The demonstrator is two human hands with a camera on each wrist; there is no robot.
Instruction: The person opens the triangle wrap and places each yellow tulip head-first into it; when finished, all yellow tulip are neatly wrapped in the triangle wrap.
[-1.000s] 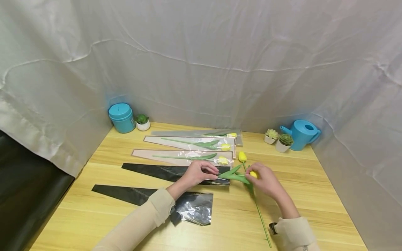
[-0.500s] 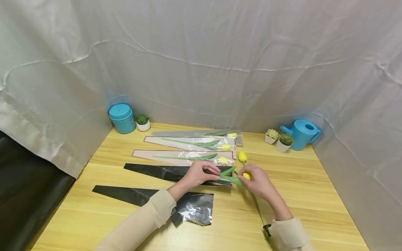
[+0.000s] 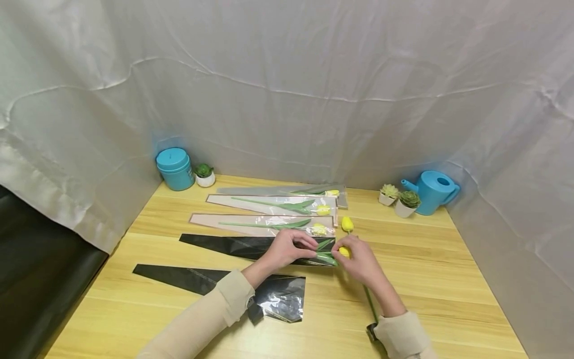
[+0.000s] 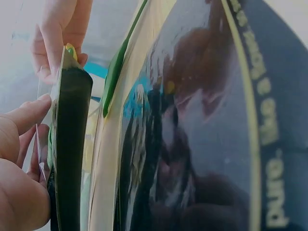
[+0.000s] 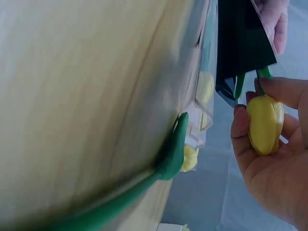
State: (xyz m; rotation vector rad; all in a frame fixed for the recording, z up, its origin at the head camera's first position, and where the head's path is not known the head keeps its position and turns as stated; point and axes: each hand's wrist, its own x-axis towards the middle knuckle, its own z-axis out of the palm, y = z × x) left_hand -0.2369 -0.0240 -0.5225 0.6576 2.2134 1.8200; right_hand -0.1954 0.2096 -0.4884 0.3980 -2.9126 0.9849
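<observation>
My right hand (image 3: 360,262) pinches a yellow artificial tulip by its green stem, just below the flower head (image 5: 262,124). The tulip's leaves (image 3: 326,257) lie inside a black flower sleeve with a clear front (image 3: 224,244), and the head sticks out past its right end. My left hand (image 3: 289,248) grips that sleeve near its wide mouth, thumb and fingers at the clear film in the left wrist view. A second yellow tulip (image 3: 347,224) lies on the table beyond and under my right hand, its stem running toward the near edge, partly hidden by the wrist.
Another black sleeve (image 3: 179,276) lies nearer, partly under my left forearm. Behind are pale sleeves (image 3: 208,218) holding yellow tulips. A blue canister (image 3: 173,169) and potted plant (image 3: 205,174) stand at back left; two small succulents (image 3: 407,203) and a blue watering can (image 3: 432,193) at back right.
My right hand has moved left, sliding the tulip's leaves deeper into the black sleeve. The sleeve has shifted slightly right, while my left hand has barely moved.
</observation>
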